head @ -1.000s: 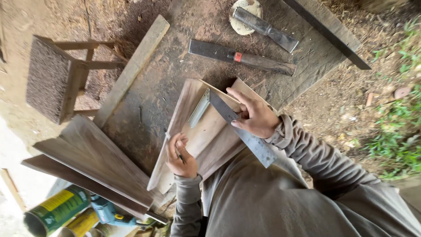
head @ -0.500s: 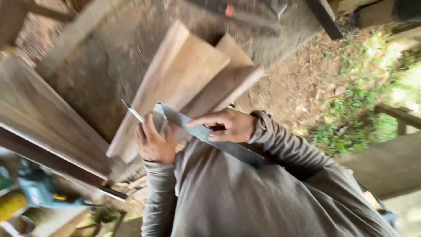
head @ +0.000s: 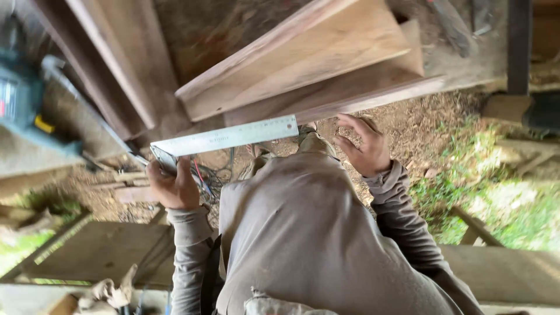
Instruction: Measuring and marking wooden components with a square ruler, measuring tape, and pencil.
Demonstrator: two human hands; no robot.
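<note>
My left hand grips the handle end of a metal try square, whose long ruled blade points right, just below the edge of the workbench. My right hand hovers with fingers spread, holding nothing, close to the near edge of the stacked wooden boards. The boards lie at an angle on the bench, one pale plank on top of darker ones. My grey long-sleeved torso fills the lower middle of the view.
A teal power tool lies at the left. More planks run along the upper left. Cables lie on the dirt below. A wooden frame sits lower left; grass and timber at right.
The square has come off the boards: my right hand let go of its blade and opened, and my left hand now holds it alone below the bench edge. The view has swung downward.
</note>
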